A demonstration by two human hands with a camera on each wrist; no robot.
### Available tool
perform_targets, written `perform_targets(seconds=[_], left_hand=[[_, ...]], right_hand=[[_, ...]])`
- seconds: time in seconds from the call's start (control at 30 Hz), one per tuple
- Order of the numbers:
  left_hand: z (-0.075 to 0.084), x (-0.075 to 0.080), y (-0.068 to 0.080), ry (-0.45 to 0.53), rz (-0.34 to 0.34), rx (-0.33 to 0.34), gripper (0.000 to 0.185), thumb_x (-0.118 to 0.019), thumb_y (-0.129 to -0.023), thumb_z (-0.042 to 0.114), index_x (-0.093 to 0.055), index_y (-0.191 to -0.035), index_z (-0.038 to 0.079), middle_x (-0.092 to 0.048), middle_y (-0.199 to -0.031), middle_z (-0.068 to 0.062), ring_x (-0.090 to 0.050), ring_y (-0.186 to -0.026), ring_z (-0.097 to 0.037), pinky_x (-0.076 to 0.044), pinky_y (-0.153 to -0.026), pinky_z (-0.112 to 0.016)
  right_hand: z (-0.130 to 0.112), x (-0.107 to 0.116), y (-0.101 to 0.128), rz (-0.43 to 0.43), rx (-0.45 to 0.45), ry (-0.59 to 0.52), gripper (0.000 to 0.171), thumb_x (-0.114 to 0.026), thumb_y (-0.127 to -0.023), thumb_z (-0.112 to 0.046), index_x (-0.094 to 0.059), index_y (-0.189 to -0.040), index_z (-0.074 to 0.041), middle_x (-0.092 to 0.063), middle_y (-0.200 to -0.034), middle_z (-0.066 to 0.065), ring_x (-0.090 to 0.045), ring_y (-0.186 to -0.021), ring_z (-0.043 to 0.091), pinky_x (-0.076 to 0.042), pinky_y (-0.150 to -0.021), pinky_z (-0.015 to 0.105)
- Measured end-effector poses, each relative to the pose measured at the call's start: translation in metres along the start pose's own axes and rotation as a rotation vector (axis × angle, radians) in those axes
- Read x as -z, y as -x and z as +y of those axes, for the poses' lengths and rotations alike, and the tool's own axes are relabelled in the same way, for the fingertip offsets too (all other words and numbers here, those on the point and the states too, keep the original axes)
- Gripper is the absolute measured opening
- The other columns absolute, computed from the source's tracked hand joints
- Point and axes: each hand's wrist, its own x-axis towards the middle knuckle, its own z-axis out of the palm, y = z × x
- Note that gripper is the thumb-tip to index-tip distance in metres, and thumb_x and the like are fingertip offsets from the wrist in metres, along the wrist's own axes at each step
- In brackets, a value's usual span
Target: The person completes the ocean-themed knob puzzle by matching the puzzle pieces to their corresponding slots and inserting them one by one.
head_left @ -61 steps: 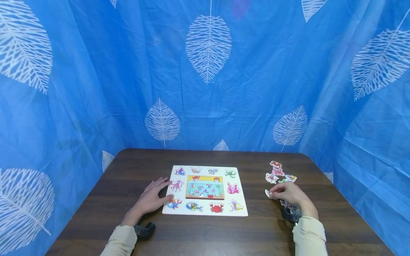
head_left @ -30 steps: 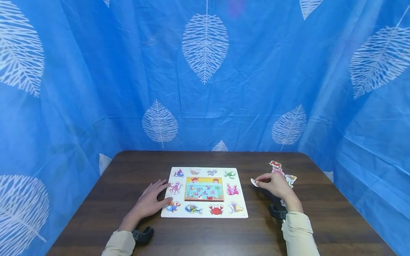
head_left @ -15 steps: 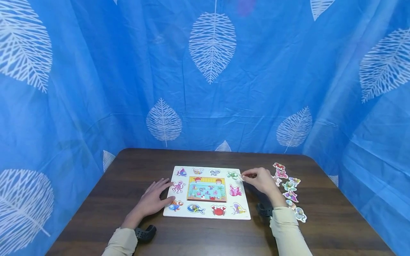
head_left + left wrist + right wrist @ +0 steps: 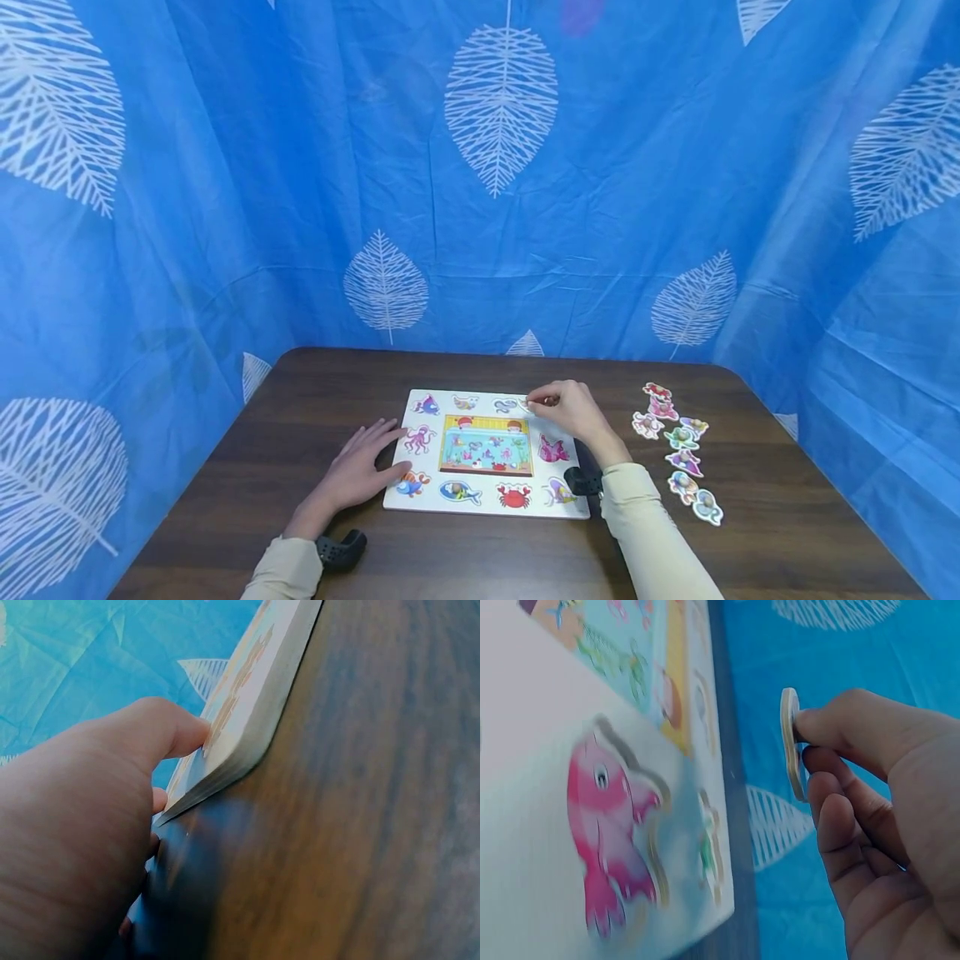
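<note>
A white wooden puzzle board with sea-animal shapes around a fish-tank picture lies mid-table. My left hand rests at its left edge, fingers extended and the thumb on the board's face near a corner. Between thumb and fingertips, my right hand pinches a thin wooden puzzle piece, seen edge-on over the board's back right, beside the grey eel-like shape. Its printed face is turned away. In the right wrist view the pink fish recess shows below the hand. A striped fish piece with a knob sits in the front row.
Several loose knobbed pieces lie right of the board, among them a red one, a green turtle, a purple one and a grey one. A blue leaf-print curtain hangs behind the dark wooden table.
My right hand has carried the pinched piece left from the loose pieces to over the board's back right, uncovering those pieces. The left hand stays at the board's edge.
</note>
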Motion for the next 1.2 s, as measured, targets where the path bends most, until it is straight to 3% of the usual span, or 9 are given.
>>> perform_targets(seconds=[0.4,0.7,1.2], left_hand=[[-0.003,-0.001,0.000,-0.014,0.010,0.010,0.065,-0.071,-0.095,0.047,-0.054,-0.149,0.015,-0.041,-0.162,-0.016,-0.028,-0.155,-0.039,-0.017,-0.126,-0.064],[0.000,0.000,-0.001,-0.003,0.010,0.001,0.064,-0.071,-0.095,0.046,-0.055,-0.149,0.015,-0.042,-0.162,-0.017,-0.028,-0.155,-0.039,-0.018,-0.125,-0.064],[0.000,-0.001,0.000,0.006,0.014,-0.008,0.064,-0.071,-0.095,0.048,-0.056,-0.149,0.016,-0.042,-0.162,-0.016,-0.029,-0.155,-0.039,-0.018,-0.125,-0.065]], right_hand=[[-0.025,-0.032,-0.020,-0.062,0.025,-0.073,0.010,-0.079,-0.092,-0.022,-0.084,-0.101,-0.018,-0.078,-0.095,-0.004,-0.063,-0.083,0.010,-0.054,-0.076,0.030],[-0.031,-0.052,-0.032,-0.055,0.055,-0.068,0.009,-0.078,-0.093,-0.022,-0.084,-0.099,-0.019,-0.079,-0.094,-0.004,-0.059,-0.077,0.008,-0.051,-0.070,0.027],[-0.048,-0.078,-0.044,-0.079,0.021,-0.071,0.011,-0.076,-0.095,-0.020,-0.083,-0.102,-0.015,-0.079,-0.100,0.001,-0.069,-0.090,0.014,-0.058,-0.081,0.035]])
